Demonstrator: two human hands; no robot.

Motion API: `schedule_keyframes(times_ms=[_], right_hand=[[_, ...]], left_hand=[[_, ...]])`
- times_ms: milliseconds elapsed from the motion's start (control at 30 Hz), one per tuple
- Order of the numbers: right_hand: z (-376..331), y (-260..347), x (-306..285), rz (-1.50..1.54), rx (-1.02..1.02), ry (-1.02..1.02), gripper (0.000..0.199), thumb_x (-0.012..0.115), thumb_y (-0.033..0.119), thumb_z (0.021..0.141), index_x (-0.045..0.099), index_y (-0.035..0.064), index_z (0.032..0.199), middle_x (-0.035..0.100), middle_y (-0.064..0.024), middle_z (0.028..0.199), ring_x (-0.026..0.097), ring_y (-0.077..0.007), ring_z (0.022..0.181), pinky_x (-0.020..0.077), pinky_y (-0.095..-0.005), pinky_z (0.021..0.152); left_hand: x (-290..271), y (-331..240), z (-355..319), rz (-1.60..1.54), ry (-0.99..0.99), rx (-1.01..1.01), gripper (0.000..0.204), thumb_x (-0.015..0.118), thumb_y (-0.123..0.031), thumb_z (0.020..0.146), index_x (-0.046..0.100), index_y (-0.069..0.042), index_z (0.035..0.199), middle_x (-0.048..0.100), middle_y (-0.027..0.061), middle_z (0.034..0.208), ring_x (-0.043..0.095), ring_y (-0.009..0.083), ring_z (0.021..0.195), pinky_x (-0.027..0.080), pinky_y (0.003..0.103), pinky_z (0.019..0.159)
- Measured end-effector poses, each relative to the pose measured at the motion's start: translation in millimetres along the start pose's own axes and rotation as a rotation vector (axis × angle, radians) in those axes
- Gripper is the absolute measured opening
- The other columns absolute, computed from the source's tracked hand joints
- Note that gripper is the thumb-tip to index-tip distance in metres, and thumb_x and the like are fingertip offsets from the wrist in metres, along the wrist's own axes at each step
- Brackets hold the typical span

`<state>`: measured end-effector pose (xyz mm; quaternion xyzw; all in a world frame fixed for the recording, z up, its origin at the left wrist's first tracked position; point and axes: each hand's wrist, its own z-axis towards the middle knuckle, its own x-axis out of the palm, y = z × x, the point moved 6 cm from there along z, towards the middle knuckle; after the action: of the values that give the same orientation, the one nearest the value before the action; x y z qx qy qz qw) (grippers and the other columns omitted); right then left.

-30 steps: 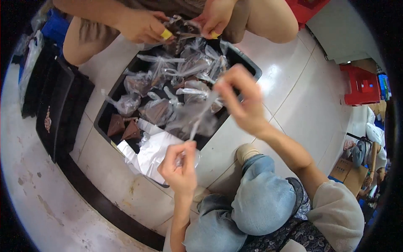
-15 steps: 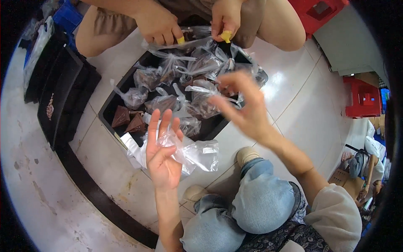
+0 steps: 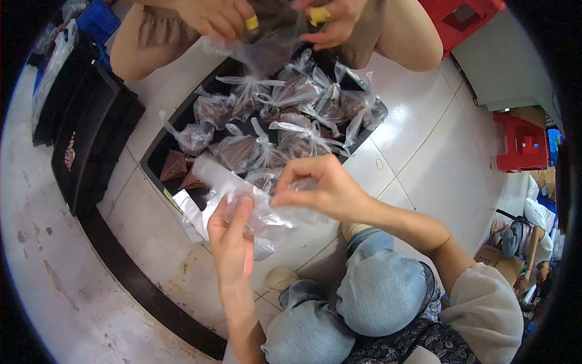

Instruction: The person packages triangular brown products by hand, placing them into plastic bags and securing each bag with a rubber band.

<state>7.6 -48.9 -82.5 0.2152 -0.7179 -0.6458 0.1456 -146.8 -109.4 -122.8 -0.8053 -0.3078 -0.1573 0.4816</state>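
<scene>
My left hand (image 3: 231, 229) is closed on a crumpled clear plastic bag (image 3: 274, 223), thumb pressed over it. Opposite it, my right hand (image 3: 324, 188) pinches the bag's right side between thumb and fingers. The bag looks empty and is partly blurred. Both hands are at the near edge of a black tray (image 3: 151, 142). Inside the tray lie several knotted clear bags (image 3: 236, 151) with dark brown contents, and brown pyramid-shaped pieces (image 3: 174, 165) at its left corner. White plastic (image 3: 189, 208) lies over the tray's near edge, beside my left hand.
Across the tray sits another person, whose hands (image 3: 330, 21), with yellow finger covers, handle a clear bag (image 3: 270, 51). Black trays (image 3: 100, 121) lean together at the left. Red stools (image 3: 521, 145) stand at the right on the tiled floor (image 3: 418, 121). My knees (image 3: 382, 291) are close below.
My right hand has come down and left onto the bag. My left hand's fingers have closed on it. The other person's hands have lifted a clear bag.
</scene>
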Motion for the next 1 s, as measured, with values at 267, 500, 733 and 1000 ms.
schedule_keyframes(times_ms=[267,500,733,1000], right_hand=[[8,-38,-43,0.235,0.382,-0.163,0.021,0.068,0.024,0.083,0.064,0.0051,0.074,0.058,0.0034,0.066,0.046,-0.0016,0.056,0.0318,-0.0184,0.048],[10,-61,-37,0.542,0.602,-0.072,0.021,0.064,0.024,0.085,0.063,0.0045,0.077,0.06,0.0029,0.071,0.049,-0.0031,0.058,0.0369,-0.021,0.05],[2,20,-44,-0.818,-0.501,-0.598,0.018,0.065,0.017,0.082,0.058,0.0002,0.081,0.061,-0.0065,0.082,0.055,-0.0186,0.075,0.0421,-0.0293,0.068],[17,-23,35,-0.05,0.12,0.012,0.017,0.065,0.011,0.08,0.063,-0.0042,0.087,0.063,-0.0112,0.086,0.058,-0.0191,0.084,0.0452,-0.0311,0.076]], left_hand=[[11,5,0,0.313,-0.11,0.021,0.026,0.061,-0.009,0.086,0.058,0.004,0.109,0.062,0.0072,0.098,0.058,0.0128,0.088,0.045,0.025,0.081],[26,22,12,0.126,-0.062,0.069,0.018,0.066,-0.007,0.083,0.063,0.004,0.098,0.065,0.0091,0.088,0.06,0.0123,0.08,0.045,0.025,0.078],[1,24,7,0.278,-0.279,0.127,0.019,0.073,-0.008,0.077,0.065,0.003,0.091,0.065,0.0044,0.085,0.057,0.0092,0.072,0.044,0.022,0.07],[-11,3,-7,0.399,-0.217,0.282,0.019,0.067,0.005,0.074,0.061,0.004,0.093,0.064,0.0055,0.086,0.058,0.0083,0.075,0.046,0.021,0.068]])
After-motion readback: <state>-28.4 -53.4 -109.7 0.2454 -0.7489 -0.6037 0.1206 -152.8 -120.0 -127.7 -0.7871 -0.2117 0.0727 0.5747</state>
